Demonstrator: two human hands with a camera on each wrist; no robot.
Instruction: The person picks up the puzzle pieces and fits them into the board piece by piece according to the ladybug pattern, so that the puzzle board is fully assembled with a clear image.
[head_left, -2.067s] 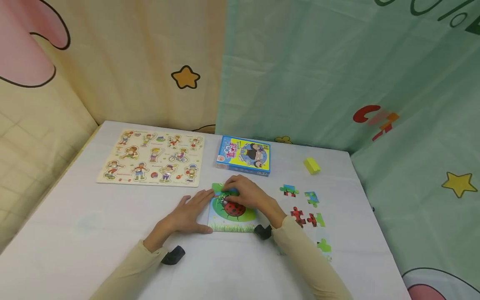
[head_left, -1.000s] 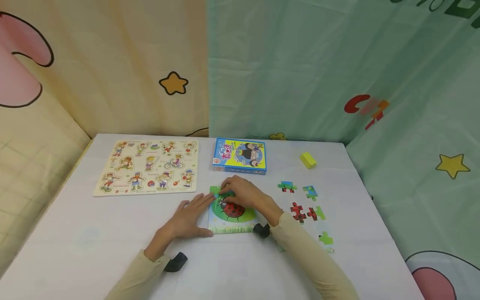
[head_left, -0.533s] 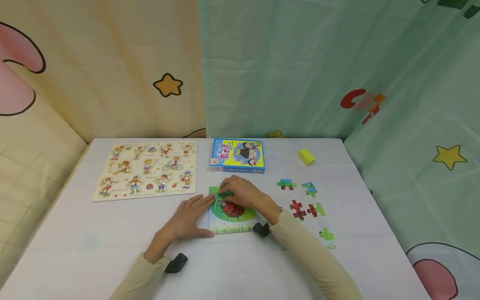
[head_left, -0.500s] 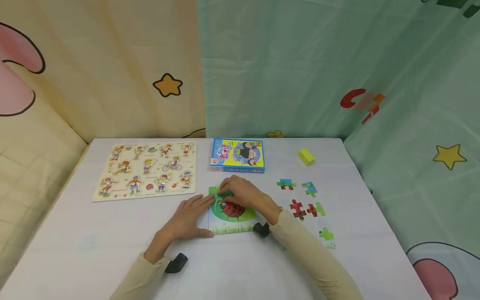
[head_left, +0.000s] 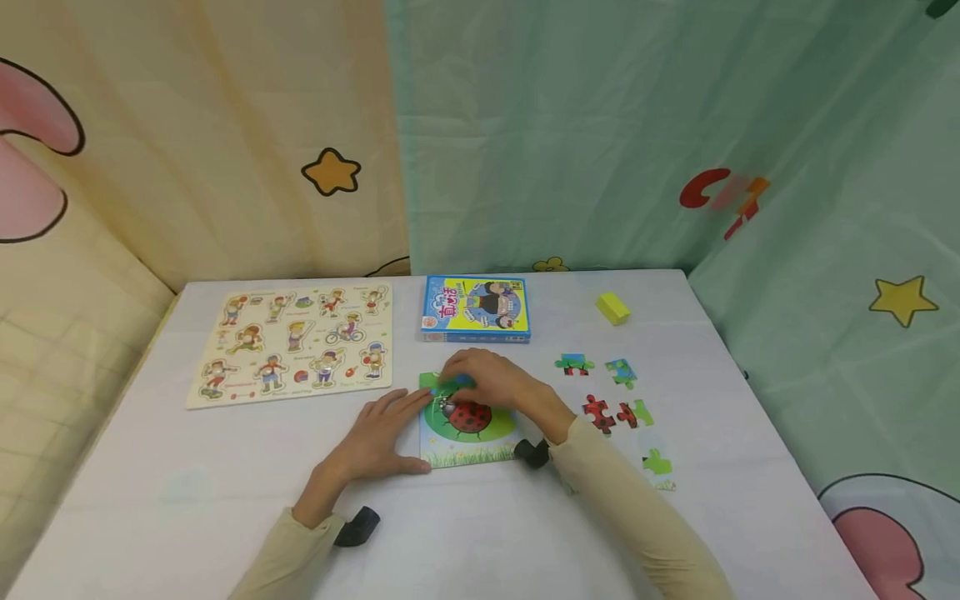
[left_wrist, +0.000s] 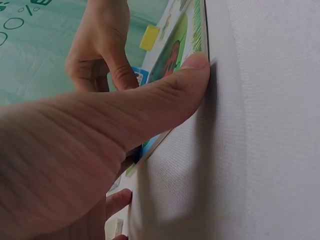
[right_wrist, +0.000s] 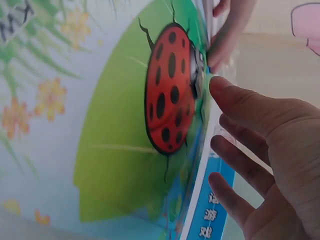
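Observation:
A square ladybug puzzle board point(head_left: 474, 457) lies on the white table. My left hand point(head_left: 375, 437) rests along its left side, fingers spread. In the left wrist view the left thumb point(left_wrist: 165, 102) presses on the board's near edge. Over the upper part of the board is my right hand point(head_left: 491, 379), fingers bent down around the ladybug's head. In the right wrist view its thumb point(right_wrist: 240, 102) and fingers point(right_wrist: 245, 155) stand apart, tips at the board's upper surface, with no loose piece showing between them. The red spotted ladybug point(right_wrist: 167, 95) shows beside them.
Several loose puzzle pieces point(head_left: 598, 413) lie right of the board, some partly behind the right sleeve. A blue and yellow box point(head_left: 476, 308) stands behind it, with a small yellow block point(head_left: 613, 308) farther right. A wooden sports-figure board point(head_left: 292, 346) lies at back left.
The head view has tilted and shifted, moving the whole scene in the picture. Both hands stay at the same places on the ladybug board, with only a slight shift of the right fingers.

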